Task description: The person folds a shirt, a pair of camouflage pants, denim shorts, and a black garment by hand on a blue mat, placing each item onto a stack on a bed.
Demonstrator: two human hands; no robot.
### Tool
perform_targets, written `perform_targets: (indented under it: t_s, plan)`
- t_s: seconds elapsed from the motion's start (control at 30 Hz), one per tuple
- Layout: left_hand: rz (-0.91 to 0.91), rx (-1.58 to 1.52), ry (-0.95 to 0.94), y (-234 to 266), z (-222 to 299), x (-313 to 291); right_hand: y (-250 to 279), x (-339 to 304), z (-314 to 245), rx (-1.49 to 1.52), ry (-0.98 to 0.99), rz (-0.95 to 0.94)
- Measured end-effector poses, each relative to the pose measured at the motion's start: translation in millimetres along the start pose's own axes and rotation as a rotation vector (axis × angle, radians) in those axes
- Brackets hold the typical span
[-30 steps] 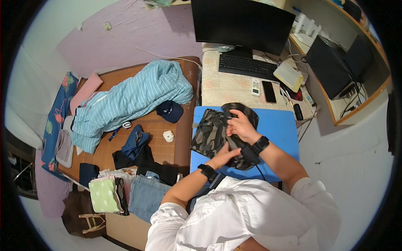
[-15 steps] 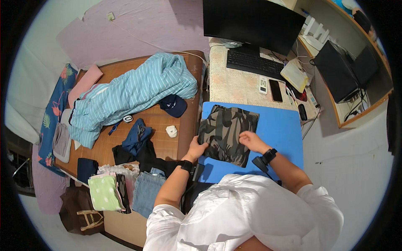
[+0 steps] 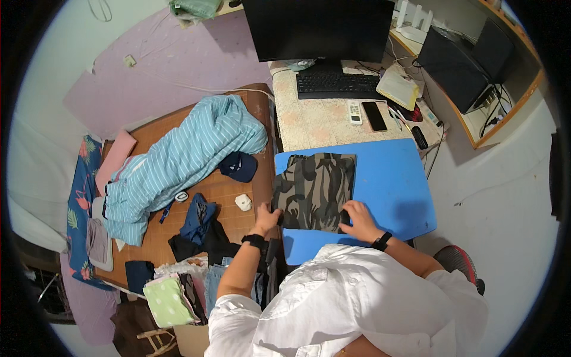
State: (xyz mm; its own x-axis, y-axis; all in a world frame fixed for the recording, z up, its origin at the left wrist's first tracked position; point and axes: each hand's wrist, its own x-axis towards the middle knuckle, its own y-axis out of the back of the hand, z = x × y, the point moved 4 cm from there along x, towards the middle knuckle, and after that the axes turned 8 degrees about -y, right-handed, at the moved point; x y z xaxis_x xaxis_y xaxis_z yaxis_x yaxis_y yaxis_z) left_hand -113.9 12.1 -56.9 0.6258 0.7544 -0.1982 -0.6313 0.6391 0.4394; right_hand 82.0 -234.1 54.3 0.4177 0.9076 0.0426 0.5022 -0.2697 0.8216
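Note:
A folded camouflage garment (image 3: 315,189) in green, brown and black lies flat on a blue tabletop (image 3: 392,184). My left hand (image 3: 267,219) is closed on its lower left edge, thumb over the cloth and the other fingers mostly hidden. At the lower right corner, my right hand (image 3: 358,220) has its fingers curled round the edge of the fabric. Both wrists carry black bands.
Left of me, a brown bed mat (image 3: 232,223) bears a striped blue quilt (image 3: 190,149), a dark cap (image 3: 239,166) and folded clothes (image 3: 172,300). Beyond the blue top, a desk (image 3: 315,125) holds a monitor (image 3: 318,30), keyboard (image 3: 339,86), remote (image 3: 354,113) and phone (image 3: 375,116).
My right hand has moved down from the garment's right side to its lower right corner. The garment lies straighter, its lower edge level. The view has shifted, and a shoe shows at right.

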Motion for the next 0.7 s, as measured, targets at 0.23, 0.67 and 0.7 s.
perform_targets:
  t_s: [0.23,0.67,0.7]
  plan:
    - [-0.068,0.138,-0.053,-7.0,38.3,-14.0,-30.4,-6.6,5.1,-0.244,0.142,-0.092]
    - [-0.184,-0.184,-0.431,31.5,186.4,22.6,68.9,67.6,14.6,0.254,-0.237,0.029]
    - [-0.232,-0.329,-0.390,37.1,202.6,29.4,103.3,74.6,3.8,0.250,-0.189,0.093]
